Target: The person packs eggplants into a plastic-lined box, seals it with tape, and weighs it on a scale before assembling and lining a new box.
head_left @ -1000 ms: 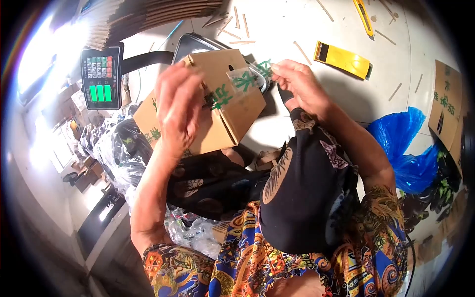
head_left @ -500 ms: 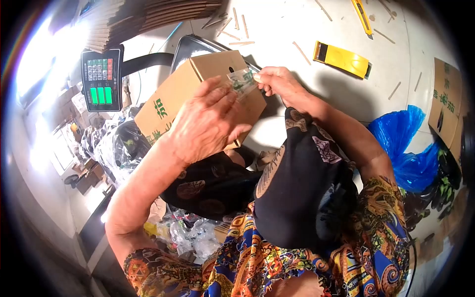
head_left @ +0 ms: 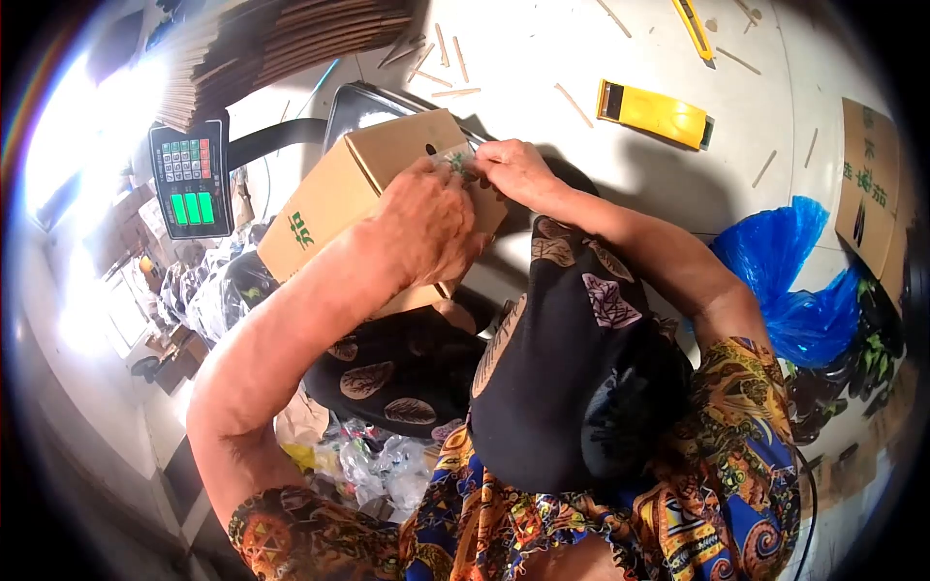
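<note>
A brown cardboard box [head_left: 325, 184] with green printed characters and a dark hole in its end stands tilted before me. Across that end lies a piece of clear tape [head_left: 455, 158], green print showing through or on it. My left hand [head_left: 431, 218] is against the box end, fingers bent in at the tape; its fingertips are partly hidden. On the other side, my right hand [head_left: 515, 172] pinches the tape close to the left fingers. Behind the box is the black platform of a scale [head_left: 354, 102], its keypad display [head_left: 192, 184] lit green.
A yellow tape dispenser [head_left: 654, 114] and a yellow cutter knife [head_left: 694, 29] lie on the pale floor among cardboard strips. Blue plastic bag [head_left: 775, 261] and another printed carton [head_left: 865, 189] are at right. Flattened cardboard [head_left: 291, 44] is stacked upper left; clear plastic [head_left: 383, 465] lies below.
My left hand has gone from stretched fingers to bent ones at the tape. My right hand has moved in closer to it, and the tape between them shows less.
</note>
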A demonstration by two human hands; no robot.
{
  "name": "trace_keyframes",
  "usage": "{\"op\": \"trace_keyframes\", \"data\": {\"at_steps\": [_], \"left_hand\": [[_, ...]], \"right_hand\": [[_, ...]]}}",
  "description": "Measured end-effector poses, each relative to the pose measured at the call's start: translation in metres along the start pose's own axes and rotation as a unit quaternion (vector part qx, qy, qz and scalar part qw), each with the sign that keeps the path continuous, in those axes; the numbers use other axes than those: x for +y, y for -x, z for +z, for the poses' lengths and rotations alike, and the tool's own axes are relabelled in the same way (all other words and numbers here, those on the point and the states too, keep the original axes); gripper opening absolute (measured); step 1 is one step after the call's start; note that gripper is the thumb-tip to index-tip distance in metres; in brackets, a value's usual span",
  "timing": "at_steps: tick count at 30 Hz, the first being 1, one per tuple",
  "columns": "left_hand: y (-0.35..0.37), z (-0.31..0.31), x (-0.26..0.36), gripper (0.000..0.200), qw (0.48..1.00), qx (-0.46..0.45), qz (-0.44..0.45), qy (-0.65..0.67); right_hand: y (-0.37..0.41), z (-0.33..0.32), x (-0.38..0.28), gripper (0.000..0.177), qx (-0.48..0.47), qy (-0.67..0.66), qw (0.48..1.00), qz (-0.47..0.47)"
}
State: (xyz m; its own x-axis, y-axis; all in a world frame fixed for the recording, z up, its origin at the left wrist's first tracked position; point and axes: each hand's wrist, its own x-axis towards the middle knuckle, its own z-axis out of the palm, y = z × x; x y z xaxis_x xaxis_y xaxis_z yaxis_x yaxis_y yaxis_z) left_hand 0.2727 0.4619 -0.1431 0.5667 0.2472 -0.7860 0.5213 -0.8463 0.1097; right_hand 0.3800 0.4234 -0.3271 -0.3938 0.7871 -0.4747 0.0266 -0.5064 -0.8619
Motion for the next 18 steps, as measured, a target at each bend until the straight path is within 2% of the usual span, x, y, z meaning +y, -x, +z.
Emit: {"op": "trace_keyframes", "data": {"at_steps": [2,3,6,7,8,10,11,12,13,14,15,17,18], "left_hand": [[-0.014,0.006,-0.001,0.051,0.999,-0.033,0.011,0.003],[-0.024,-0.011,0.002,0.053,0.991,-0.135,-0.001,0.018],[-0.036,0.001,-0.005,0.053,0.988,-0.136,-0.017,0.064],[-0.035,-0.002,-0.006,0.060,0.985,-0.166,0.011,0.039],[-0.040,-0.002,-0.009,0.061,0.987,-0.158,0.013,0.013],[-0.040,0.003,-0.001,0.065,0.988,-0.151,0.017,-0.010],[-0.048,-0.004,0.000,0.068,0.978,-0.210,0.009,0.002],[-0.050,-0.009,-0.005,0.063,0.976,-0.186,-0.032,0.105],[-0.049,-0.012,-0.008,0.059,0.962,-0.159,-0.073,0.209],[-0.045,-0.013,-0.011,0.055,0.935,-0.127,-0.110,0.311],[-0.028,-0.032,-0.017,0.055,0.924,-0.063,-0.089,0.367],[0.022,-0.054,-0.023,0.054,0.859,0.201,-0.052,0.468],[0.046,-0.052,-0.024,0.052,0.774,0.401,-0.041,0.489]], "right_hand": [[-0.004,0.001,0.001,0.022,-0.020,0.017,1.000,0.009],[-0.005,-0.001,0.001,0.024,-0.026,0.036,0.999,-0.007],[-0.013,-0.010,0.018,0.027,0.034,0.254,0.963,0.079],[-0.010,-0.025,0.026,0.030,-0.006,0.262,0.951,0.166],[0.002,-0.038,0.038,0.030,-0.008,0.278,0.948,0.152],[0.031,-0.046,0.025,0.035,0.004,0.205,0.970,0.129],[0.038,-0.049,0.018,0.033,0.023,0.171,0.976,0.132],[0.034,-0.053,0.011,0.032,0.045,0.135,0.982,0.126],[0.029,-0.055,0.010,0.033,0.086,0.130,0.987,0.044],[0.018,-0.057,0.019,0.027,0.088,0.072,0.993,0.046],[-0.002,-0.056,0.041,0.027,0.116,0.070,0.991,-0.011],[-0.004,-0.053,0.008,0.044,0.072,0.025,0.995,0.060],[-0.004,-0.051,-0.009,0.053,0.052,0.006,0.994,0.097]]}}
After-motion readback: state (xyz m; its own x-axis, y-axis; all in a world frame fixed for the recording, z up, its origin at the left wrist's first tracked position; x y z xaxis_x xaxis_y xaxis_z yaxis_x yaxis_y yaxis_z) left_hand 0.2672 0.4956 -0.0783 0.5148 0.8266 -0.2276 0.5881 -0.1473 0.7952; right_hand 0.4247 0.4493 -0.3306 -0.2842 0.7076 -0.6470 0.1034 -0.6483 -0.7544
